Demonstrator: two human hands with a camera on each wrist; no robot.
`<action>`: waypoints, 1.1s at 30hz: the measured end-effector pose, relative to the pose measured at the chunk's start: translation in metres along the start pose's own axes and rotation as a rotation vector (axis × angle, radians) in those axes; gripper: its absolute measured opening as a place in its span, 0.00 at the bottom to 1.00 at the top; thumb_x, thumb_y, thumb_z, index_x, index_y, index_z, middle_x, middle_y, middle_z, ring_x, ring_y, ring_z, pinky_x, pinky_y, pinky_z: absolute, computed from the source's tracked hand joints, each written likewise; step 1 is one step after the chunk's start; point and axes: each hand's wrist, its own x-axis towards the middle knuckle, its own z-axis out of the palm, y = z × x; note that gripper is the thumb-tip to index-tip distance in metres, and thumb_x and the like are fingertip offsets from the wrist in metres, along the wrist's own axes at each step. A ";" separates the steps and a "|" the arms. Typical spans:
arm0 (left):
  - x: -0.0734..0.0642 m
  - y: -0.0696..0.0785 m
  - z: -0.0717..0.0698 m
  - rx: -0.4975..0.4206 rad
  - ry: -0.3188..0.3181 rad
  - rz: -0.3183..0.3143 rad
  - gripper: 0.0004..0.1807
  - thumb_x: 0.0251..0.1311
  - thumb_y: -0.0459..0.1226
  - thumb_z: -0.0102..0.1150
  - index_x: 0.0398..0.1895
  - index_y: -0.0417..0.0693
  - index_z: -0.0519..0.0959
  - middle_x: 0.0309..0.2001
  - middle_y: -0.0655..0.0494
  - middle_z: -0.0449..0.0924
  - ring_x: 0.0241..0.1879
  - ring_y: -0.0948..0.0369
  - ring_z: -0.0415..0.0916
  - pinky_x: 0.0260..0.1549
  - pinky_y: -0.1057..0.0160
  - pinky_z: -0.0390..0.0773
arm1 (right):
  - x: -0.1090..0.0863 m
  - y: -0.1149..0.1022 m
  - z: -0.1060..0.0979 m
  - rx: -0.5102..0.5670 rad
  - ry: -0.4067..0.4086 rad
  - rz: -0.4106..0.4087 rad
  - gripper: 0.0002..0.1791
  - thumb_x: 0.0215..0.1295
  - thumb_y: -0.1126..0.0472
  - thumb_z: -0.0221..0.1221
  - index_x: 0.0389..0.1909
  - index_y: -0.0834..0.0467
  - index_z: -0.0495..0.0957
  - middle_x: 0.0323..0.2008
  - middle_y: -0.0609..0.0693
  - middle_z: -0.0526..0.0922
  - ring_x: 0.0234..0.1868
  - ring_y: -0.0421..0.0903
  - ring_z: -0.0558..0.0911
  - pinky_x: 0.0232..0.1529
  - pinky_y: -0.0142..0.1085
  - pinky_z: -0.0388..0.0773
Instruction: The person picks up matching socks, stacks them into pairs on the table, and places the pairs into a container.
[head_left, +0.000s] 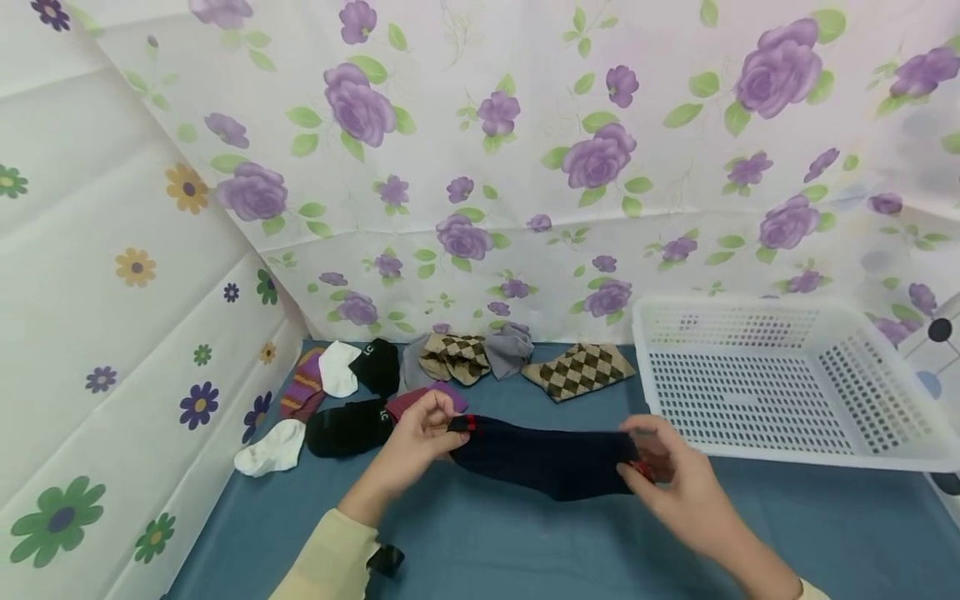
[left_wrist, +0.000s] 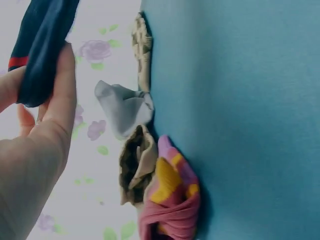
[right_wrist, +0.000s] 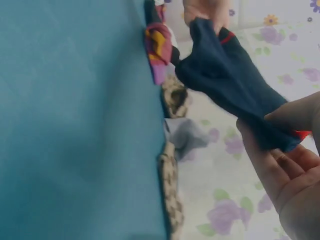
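A dark navy sock [head_left: 543,458] with red bands near its ends is stretched sideways between both hands, above the blue table. At its left end, my left hand [head_left: 418,440] pinches the fabric between thumb and fingers beside a red stripe. My right hand [head_left: 678,483] grips the other end, where a bit of red shows under the fingers. In the left wrist view the sock's end [left_wrist: 37,85] lies between thumb and fingers. The right wrist view shows the sock [right_wrist: 235,85] slanting from one hand to the other.
Behind lie several socks: white ones [head_left: 272,448], black ones [head_left: 348,429], a striped one [head_left: 303,387], grey ones [head_left: 510,350] and brown argyle ones [head_left: 581,371]. A white plastic basket [head_left: 795,454] stands at the right. Floral sheets [head_left: 480,275] wall the back and left of the blue table [head_left: 480,550].
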 end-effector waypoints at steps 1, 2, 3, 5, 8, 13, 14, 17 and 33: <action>0.001 0.002 -0.001 -0.019 -0.008 0.009 0.17 0.59 0.33 0.60 0.39 0.41 0.59 0.39 0.52 0.79 0.40 0.56 0.80 0.33 0.53 0.81 | 0.003 -0.001 -0.003 -0.004 0.011 -0.039 0.30 0.54 0.69 0.65 0.56 0.48 0.66 0.36 0.46 0.83 0.22 0.34 0.76 0.21 0.29 0.75; 0.001 0.004 -0.002 -0.035 -0.016 0.021 0.18 0.59 0.33 0.60 0.38 0.41 0.57 0.36 0.54 0.77 0.41 0.55 0.80 0.33 0.54 0.80 | 0.005 -0.003 -0.006 -0.017 0.022 -0.078 0.31 0.55 0.70 0.64 0.58 0.49 0.66 0.37 0.46 0.82 0.21 0.33 0.74 0.20 0.28 0.74; 0.002 0.006 -0.003 -0.048 -0.023 0.033 0.19 0.59 0.34 0.60 0.37 0.41 0.56 0.35 0.54 0.76 0.41 0.55 0.80 0.32 0.54 0.81 | 0.008 -0.005 -0.010 -0.024 0.022 -0.105 0.31 0.55 0.71 0.64 0.58 0.49 0.67 0.40 0.46 0.81 0.19 0.33 0.71 0.19 0.28 0.72; 0.004 0.010 -0.003 -0.058 -0.025 0.057 0.19 0.58 0.35 0.61 0.34 0.42 0.57 0.36 0.53 0.77 0.41 0.54 0.80 0.31 0.53 0.81 | 0.013 -0.006 -0.016 -0.049 0.028 -0.184 0.28 0.55 0.73 0.62 0.56 0.49 0.72 0.43 0.46 0.80 0.24 0.32 0.74 0.19 0.26 0.70; 0.007 0.018 -0.001 -0.048 -0.002 0.096 0.13 0.57 0.37 0.63 0.30 0.45 0.66 0.41 0.51 0.78 0.40 0.55 0.80 0.32 0.51 0.81 | 0.019 -0.007 -0.026 -0.120 0.044 -0.247 0.25 0.54 0.75 0.62 0.48 0.45 0.80 0.49 0.44 0.79 0.47 0.32 0.77 0.23 0.23 0.71; 0.016 0.030 0.003 0.018 0.022 0.138 0.11 0.55 0.41 0.64 0.39 0.47 0.82 0.50 0.53 0.78 0.39 0.56 0.80 0.36 0.54 0.81 | 0.031 -0.011 -0.039 -0.242 0.091 -0.287 0.26 0.51 0.75 0.64 0.46 0.44 0.82 0.45 0.46 0.81 0.53 0.36 0.76 0.30 0.19 0.74; 0.018 0.033 0.004 0.029 0.019 0.143 0.13 0.55 0.42 0.65 0.42 0.48 0.83 0.52 0.54 0.78 0.39 0.57 0.81 0.37 0.55 0.81 | 0.033 -0.011 -0.042 -0.261 0.099 -0.287 0.26 0.51 0.75 0.64 0.47 0.44 0.82 0.45 0.46 0.81 0.50 0.35 0.77 0.30 0.19 0.74; 0.025 0.041 0.011 0.068 0.001 0.165 0.17 0.54 0.42 0.65 0.48 0.52 0.82 0.52 0.57 0.78 0.34 0.59 0.80 0.36 0.59 0.81 | 0.041 -0.012 -0.052 -0.313 0.136 -0.307 0.26 0.48 0.75 0.66 0.46 0.47 0.82 0.46 0.49 0.81 0.40 0.33 0.79 0.29 0.18 0.74; 0.085 0.092 0.083 0.187 -0.019 0.232 0.24 0.54 0.35 0.65 0.56 0.62 0.77 0.55 0.61 0.77 0.13 0.63 0.63 0.15 0.64 0.64 | 0.077 0.023 -0.131 -0.513 0.102 -0.099 0.31 0.55 0.69 0.64 0.58 0.43 0.74 0.37 0.50 0.80 0.30 0.36 0.75 0.25 0.26 0.74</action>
